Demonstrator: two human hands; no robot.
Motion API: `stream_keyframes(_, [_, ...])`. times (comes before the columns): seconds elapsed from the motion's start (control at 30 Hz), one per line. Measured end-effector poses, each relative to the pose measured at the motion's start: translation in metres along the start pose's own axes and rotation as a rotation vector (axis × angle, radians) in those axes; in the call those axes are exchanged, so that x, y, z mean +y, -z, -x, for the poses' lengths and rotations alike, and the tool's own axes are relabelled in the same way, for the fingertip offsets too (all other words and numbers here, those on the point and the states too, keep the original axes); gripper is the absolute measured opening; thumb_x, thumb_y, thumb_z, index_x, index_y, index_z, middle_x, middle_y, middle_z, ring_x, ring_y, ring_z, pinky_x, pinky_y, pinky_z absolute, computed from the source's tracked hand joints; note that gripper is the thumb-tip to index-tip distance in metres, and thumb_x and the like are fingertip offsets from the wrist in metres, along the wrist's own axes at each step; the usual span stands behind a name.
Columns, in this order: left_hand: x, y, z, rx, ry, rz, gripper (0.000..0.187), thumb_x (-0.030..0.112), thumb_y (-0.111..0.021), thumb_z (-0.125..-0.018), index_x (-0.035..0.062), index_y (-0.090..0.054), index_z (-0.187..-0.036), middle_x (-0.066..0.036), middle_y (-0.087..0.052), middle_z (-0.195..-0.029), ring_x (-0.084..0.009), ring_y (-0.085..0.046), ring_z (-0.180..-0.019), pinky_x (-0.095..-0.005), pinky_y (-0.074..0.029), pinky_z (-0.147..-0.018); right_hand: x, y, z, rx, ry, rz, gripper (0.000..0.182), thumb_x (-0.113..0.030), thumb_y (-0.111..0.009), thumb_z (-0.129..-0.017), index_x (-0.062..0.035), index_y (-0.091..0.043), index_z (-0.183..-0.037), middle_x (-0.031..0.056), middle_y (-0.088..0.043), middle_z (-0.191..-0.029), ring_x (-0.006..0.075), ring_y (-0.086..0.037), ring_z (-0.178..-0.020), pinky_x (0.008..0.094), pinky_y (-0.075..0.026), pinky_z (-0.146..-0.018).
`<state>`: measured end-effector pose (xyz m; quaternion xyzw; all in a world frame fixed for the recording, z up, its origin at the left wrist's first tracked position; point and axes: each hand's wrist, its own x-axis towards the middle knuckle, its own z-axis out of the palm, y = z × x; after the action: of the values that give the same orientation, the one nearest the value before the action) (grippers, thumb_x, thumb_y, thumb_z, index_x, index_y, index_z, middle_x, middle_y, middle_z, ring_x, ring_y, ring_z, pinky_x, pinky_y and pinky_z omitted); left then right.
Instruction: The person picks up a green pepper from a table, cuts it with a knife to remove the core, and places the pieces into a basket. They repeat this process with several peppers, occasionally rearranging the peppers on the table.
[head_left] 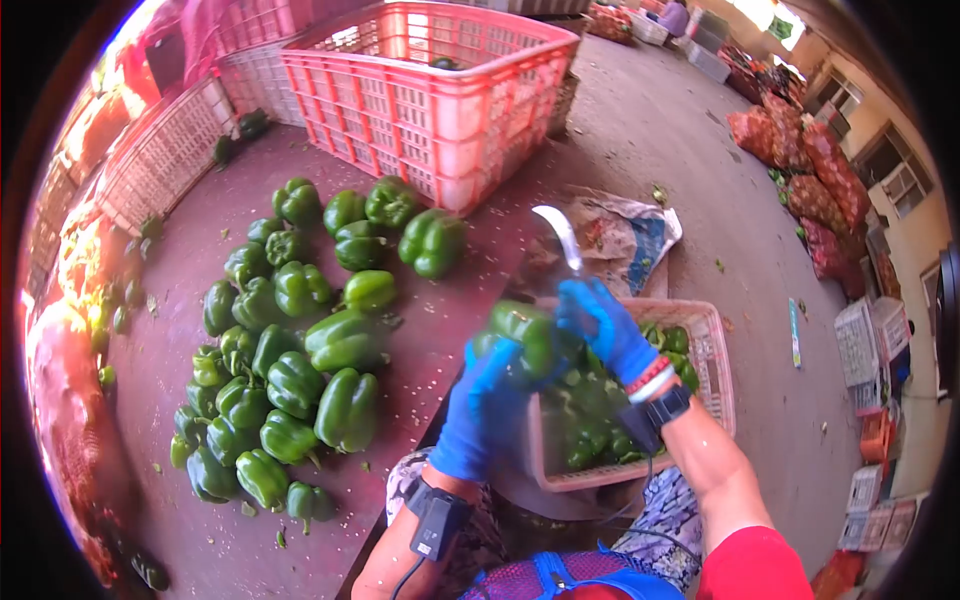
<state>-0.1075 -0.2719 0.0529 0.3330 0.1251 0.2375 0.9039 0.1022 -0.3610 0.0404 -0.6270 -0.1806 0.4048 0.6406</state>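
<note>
Wrapped in a blue glove, my left hand grips a green bell pepper from its left side. My gloved right hand is closed round the handle of a small curved knife, whose pale blade points up and away from me. The right hand is close against the pepper's right side; whether it touches is blurred. Below both hands is a pink crate holding green pepper pieces. To the left, a pile of whole green bell peppers lies on the reddish table.
A large red and white plastic crate stands at the table's far side. Pale crates line the left edge beside a red mesh sack. A torn sack lies on the floor past the pink crate. Filled net sacks lean along the right wall.
</note>
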Motion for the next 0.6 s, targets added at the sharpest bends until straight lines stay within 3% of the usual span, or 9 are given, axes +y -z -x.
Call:
stream_keyframes(0.03, [-0.006,0.002,-0.003,0.013,-0.012,-0.042,0.045,0.018,-0.061,-0.096,0.0017,-0.053,-0.137,-0.014,-0.060,-0.135,-0.0307,-0.057,-0.128,-0.0546,-0.042,-0.112,-0.007,0.003,0.029,0.054,0.036,-0.224,0.020,-0.023,-0.063,-0.098,-0.0077,-0.057,-0.110,0.0035,-0.063,-0.090,0.0123,-0.062,-0.079,0.0299,-0.053,-0.073])
stream_keyframes(0.13, [-0.005,-0.014,-0.007,-0.016,0.034,-0.143,0.044,0.015,-0.065,-0.094,0.0042,-0.053,-0.135,-0.013,-0.062,-0.128,-0.0280,-0.061,-0.121,-0.0490,-0.048,-0.108,-0.008,0.035,0.097,-0.025,0.101,0.057,0.018,-0.019,-0.063,-0.097,-0.0054,-0.055,-0.107,0.0039,-0.061,-0.092,0.0123,-0.060,-0.078,0.0299,-0.052,-0.074])
stream_keyframes(0.2, [-0.017,-0.022,-0.012,0.052,0.132,-0.112,0.045,0.014,-0.067,-0.093,0.0046,-0.051,-0.134,-0.013,-0.062,-0.126,-0.0272,-0.062,-0.119,-0.0465,-0.050,-0.106,-0.008,0.041,0.131,-0.041,0.172,0.076,0.016,-0.015,-0.063,-0.095,-0.0058,-0.055,-0.105,0.0046,-0.063,-0.091,0.0122,-0.060,-0.077,0.0313,-0.051,-0.068])
stream_keyframes(0.27, [-0.027,-0.038,-0.012,0.077,0.142,-0.204,0.046,0.008,-0.071,-0.089,0.0050,-0.050,-0.130,-0.011,-0.063,-0.122,-0.0237,-0.063,-0.114,-0.0418,-0.052,-0.101,0.003,0.037,0.142,0.109,0.463,0.511,0.021,-0.016,-0.068,-0.092,-0.0053,-0.055,-0.105,0.0085,-0.065,-0.087,0.0196,-0.065,-0.075,0.0360,-0.052,-0.066])
stream_keyframes(0.33, [-0.035,-0.054,-0.016,0.034,0.182,-0.224,0.047,0.006,-0.072,-0.087,0.0055,-0.049,-0.128,-0.010,-0.063,-0.121,-0.0223,-0.064,-0.112,-0.0398,-0.053,-0.099,-0.004,0.037,0.150,0.187,0.496,0.771,0.031,-0.020,-0.075,-0.087,-0.0046,-0.055,-0.106,0.0193,-0.067,-0.090,0.0420,-0.067,-0.083,0.0454,-0.053,-0.069])
stream_keyframes(0.37, [-0.041,-0.064,-0.017,0.064,0.165,-0.250,0.049,0.007,-0.078,-0.084,0.0048,-0.046,-0.121,-0.009,-0.066,-0.106,-0.0149,-0.067,-0.089,-0.0297,-0.058,-0.077,0.000,0.042,0.150,0.213,0.515,0.820,0.033,-0.020,-0.074,-0.086,-0.0045,-0.055,-0.108,0.0198,-0.067,-0.091,0.0424,-0.066,-0.082,0.0469,-0.052,-0.068])
stream_keyframes(0.6, [-0.062,-0.087,-0.025,0.018,0.062,-0.685,0.066,0.014,-0.087,-0.076,0.0035,-0.041,-0.122,-0.009,-0.065,-0.105,-0.0136,-0.067,-0.089,-0.0295,-0.058,-0.076,-0.001,0.077,0.166,0.219,0.451,0.991,0.035,-0.024,-0.071,-0.087,-0.0033,-0.053,-0.109,0.0220,-0.065,-0.090,0.0450,-0.065,-0.082,0.0517,-0.050,-0.067])
